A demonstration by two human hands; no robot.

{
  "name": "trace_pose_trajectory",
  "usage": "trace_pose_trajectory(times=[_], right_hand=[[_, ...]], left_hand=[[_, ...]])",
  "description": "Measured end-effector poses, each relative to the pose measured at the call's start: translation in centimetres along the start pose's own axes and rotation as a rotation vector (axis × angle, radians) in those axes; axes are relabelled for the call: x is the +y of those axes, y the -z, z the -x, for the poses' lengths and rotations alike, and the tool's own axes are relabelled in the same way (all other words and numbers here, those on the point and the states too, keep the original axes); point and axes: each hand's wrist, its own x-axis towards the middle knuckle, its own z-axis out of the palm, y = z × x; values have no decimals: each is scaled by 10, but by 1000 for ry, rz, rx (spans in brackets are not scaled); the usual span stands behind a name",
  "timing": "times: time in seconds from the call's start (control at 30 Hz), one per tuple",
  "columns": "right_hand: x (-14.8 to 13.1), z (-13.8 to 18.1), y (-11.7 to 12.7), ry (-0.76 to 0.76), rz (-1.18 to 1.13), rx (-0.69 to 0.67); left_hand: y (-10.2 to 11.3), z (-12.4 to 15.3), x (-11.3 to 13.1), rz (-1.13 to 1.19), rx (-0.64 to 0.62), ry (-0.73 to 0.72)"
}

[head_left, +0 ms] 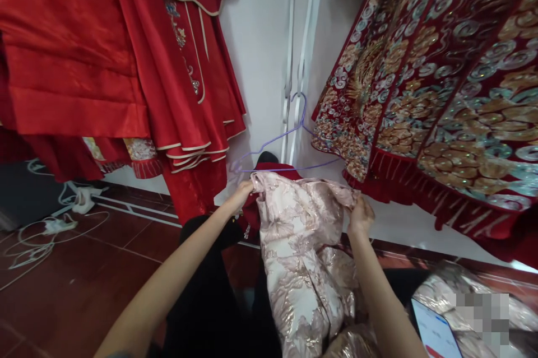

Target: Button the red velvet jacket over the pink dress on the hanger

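A pale pink brocade dress (290, 268) with a metallic floral pattern is stretched between my two hands and hangs down over my lap. My left hand (241, 195) pinches its upper left corner. On the other side, my right hand (360, 217) grips the upper right edge, fingers closed on the cloth. Just beyond the top edge is a thin purple wire hanger (275, 137), its hook pointing up. Whether the hanger touches the dress I cannot tell.
Red garments (180, 66) hang at the left, and a dark red embroidered skirt (420, 89) hangs at the right. A lit phone (435, 329) lies on shiny fabric at lower right. White cables (46, 235) run across the tiled floor (126, 257).
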Motion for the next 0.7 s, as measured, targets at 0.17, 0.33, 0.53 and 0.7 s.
trace_pose_trajectory(times=[0.17, 0.33, 0.53, 0.7], right_hand=[[-22, 0, 0, -71, -195, -41], [-35, 4, 8, -28, -256, -167], [-41, 9, 7, -53, -382, -117], [-39, 10, 6, -27, -304, -15]], left_hand=[[-43, -6, 26, 372, 1, 46], [-56, -15, 27, 566, 213, 100], [-28, -38, 35, 556, 371, 66], [-19, -41, 38, 531, 325, 85]])
